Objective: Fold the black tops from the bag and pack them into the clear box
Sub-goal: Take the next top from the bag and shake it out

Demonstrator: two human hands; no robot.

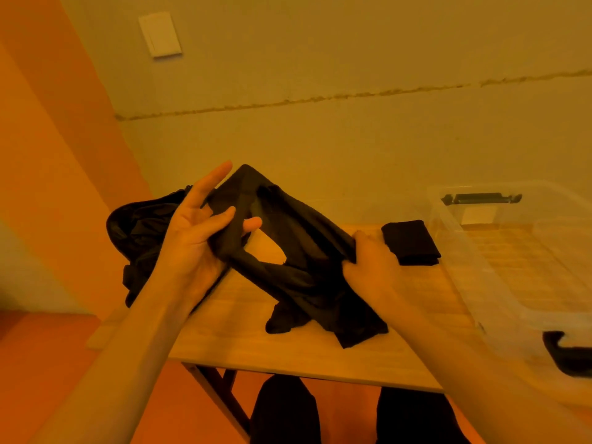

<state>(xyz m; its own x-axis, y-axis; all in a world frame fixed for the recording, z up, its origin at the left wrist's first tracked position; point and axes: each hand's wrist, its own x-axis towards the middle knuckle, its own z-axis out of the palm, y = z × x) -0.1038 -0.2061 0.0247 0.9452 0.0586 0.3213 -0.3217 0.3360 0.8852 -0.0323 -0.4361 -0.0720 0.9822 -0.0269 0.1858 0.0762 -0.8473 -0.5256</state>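
A black top hangs unfolded above the wooden table, its lower end trailing onto the tabletop. My left hand holds its left part with the thumb and a finger pinching the cloth, the other fingers stretched out. My right hand grips the right edge of the same top. Behind my left hand lies the black bag, crumpled at the table's left end. A folded black top rests on the table beside the clear box, which stands at the right.
The clear box has black clip handles, one at its far side and one at its near side. The table stands against a plain wall. My legs in dark trousers show under the table's front edge.
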